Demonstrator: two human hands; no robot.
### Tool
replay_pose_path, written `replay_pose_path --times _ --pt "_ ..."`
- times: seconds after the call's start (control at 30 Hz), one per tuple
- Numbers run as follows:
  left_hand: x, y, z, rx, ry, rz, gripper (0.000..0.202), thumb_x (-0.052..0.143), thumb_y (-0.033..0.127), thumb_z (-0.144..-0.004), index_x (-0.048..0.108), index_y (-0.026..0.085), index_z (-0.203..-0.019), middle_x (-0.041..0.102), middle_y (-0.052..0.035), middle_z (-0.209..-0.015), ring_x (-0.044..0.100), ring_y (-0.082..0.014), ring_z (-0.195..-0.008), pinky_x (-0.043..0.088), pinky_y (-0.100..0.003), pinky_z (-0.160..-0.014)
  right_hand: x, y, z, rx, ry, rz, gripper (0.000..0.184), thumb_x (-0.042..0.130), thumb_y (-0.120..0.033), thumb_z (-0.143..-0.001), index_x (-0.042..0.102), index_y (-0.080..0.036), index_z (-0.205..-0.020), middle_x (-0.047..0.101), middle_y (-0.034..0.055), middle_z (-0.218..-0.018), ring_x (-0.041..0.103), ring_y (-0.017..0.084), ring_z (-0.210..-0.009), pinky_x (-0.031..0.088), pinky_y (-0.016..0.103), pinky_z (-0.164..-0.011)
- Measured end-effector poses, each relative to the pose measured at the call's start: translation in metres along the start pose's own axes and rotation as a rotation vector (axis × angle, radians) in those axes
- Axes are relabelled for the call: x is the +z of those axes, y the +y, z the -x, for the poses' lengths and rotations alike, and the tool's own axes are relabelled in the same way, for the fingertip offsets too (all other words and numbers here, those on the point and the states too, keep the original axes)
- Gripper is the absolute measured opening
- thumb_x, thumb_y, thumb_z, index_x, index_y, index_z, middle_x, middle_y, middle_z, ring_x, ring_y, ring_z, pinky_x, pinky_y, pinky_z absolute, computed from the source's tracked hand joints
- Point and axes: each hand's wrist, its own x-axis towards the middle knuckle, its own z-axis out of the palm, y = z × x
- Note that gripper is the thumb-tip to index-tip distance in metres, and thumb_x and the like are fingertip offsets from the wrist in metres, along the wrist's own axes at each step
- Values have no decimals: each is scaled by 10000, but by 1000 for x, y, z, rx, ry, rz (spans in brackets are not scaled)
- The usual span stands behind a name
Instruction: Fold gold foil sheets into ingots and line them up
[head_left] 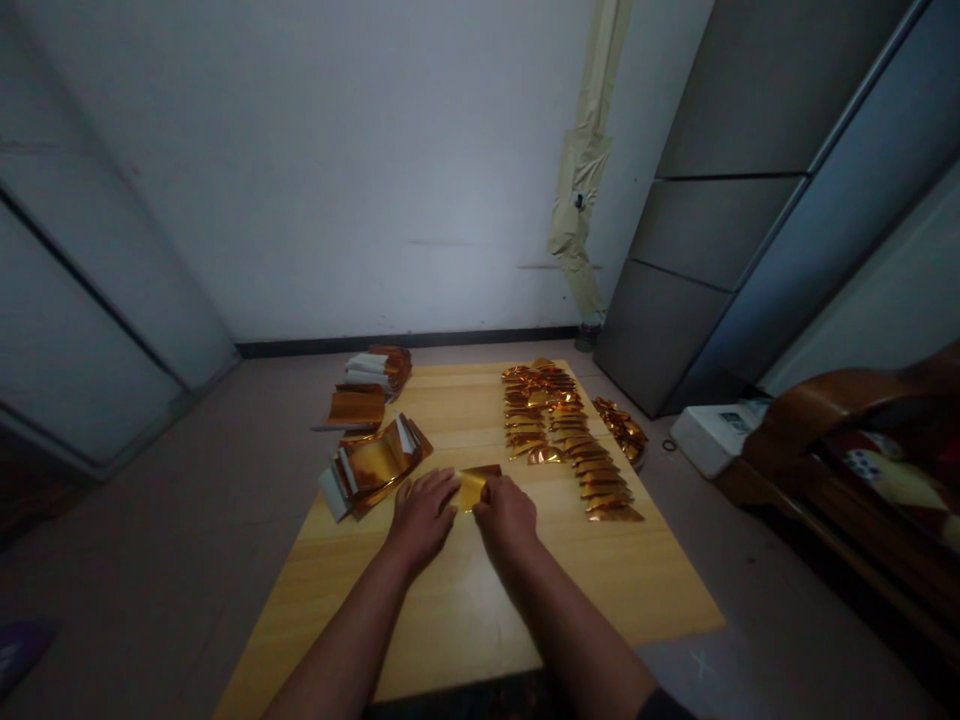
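Head view: I see the left hand (424,516) and right hand (506,510) closed on a gold foil sheet (471,490), gripping it between them over the wooden tabletop (480,620). Folded foil strips (570,440) lie in rows to the right, foil stacks (373,465) to the left, a grey metal cabinet (697,210) beyond.

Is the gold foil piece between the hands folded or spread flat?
Folded, it seems: the gold foil piece shows a darker doubled edge along its top, between the left hand and right hand, which hide the rest.
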Motion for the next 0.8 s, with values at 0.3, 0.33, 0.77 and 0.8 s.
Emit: replay_pose_path --times 0.3,0.33,0.77,0.8 --pt "-8 -5 -2 25 -118 -27 618 406 145 -784 508 343 -1360 418 21 -1509 330 -226 -1416 179 -540 -1140 -19 23 2 15 -5 18 237 517 -99 -747 666 -232 -874 652 30 -901 565 153 -761 274 253 -600" --pt "-7 -5 -1 33 -97 -22 597 437 180 -786 512 342 -1356 424 14 -1507 337 -239 -1411 179 -545 -1141 -20 24 4 -32 6 28 252 514 -93 -750 667 -235 -891 644 30 -918 561 154 -778 283 250 -610" --pt "9 -12 2 101 89 1 440 557 378 -851 562 313 -1286 529 -37 -1427 429 -260 -1338 217 -532 -1126 -25 39 0 -611 3 237 91 579 -300 -911 646 -263 -959 644 5 -1072 464 193 -1018 286 313 -799" --pt "8 -12 3 107 88 -1 464 578 388 -837 556 317 -1295 525 -39 -1430 427 -266 -1338 214 -535 -1127 -25 40 -1 -612 1 235 95 576 -303 -916 652 -265 -960 646 4 -1070 465 191 -1019 283 315 -801"
